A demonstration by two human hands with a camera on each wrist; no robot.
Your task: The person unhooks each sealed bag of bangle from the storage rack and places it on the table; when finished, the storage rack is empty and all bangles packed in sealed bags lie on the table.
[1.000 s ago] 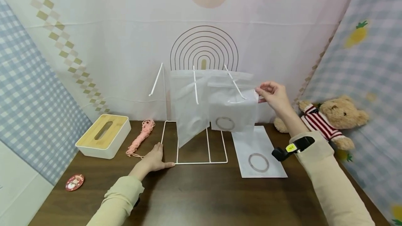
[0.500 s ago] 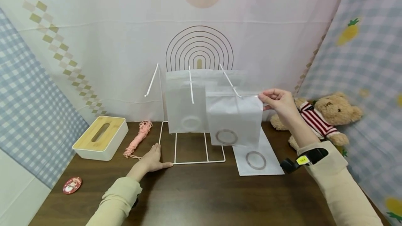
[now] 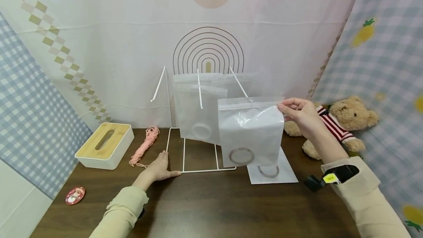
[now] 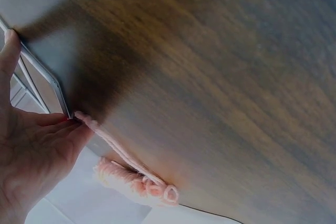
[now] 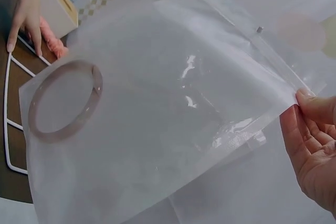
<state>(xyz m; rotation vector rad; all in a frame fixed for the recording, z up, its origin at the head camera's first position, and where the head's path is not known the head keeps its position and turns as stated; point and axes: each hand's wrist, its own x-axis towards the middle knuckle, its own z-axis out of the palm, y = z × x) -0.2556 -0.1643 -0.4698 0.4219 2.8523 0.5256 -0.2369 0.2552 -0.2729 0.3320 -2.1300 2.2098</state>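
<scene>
Your right hand (image 3: 299, 115) pinches the top right corner of a frosted zip bag (image 3: 251, 131), holding it in the air at the tip of the rightmost prong of the white wire rack (image 3: 198, 120). Your left hand (image 3: 160, 168) lies flat, fingers straight, on the brown table (image 3: 211, 208), pressing the front left corner of the rack's base.

The head view alone shows the whole layout: two more bags (image 3: 198, 109) hanging on the prongs behind, a flat bag (image 3: 274, 173) on the table under the held one, a tissue box (image 3: 104, 148), a pink cord (image 3: 143, 146), a round badge (image 3: 75, 195) and a teddy bear (image 3: 343, 120) far right. The right wrist view brings out what the head view blurs: a pale bangle (image 5: 65, 100) inside the held bag, its zip strip, and your fingertips (image 5: 315, 108) clamped on the corner. The left wrist view shows your palm (image 4: 31, 161) against the rack's wire, with the cord's loose end just beside it.

Whether the bag's hang hole is on the prong or clear of it cannot be told. The flat bag's upper half is hidden behind the held one, and the bear's legs are cut by your sleeve.

The table's front half lies open; the backdrop closes in behind and on both sides.
</scene>
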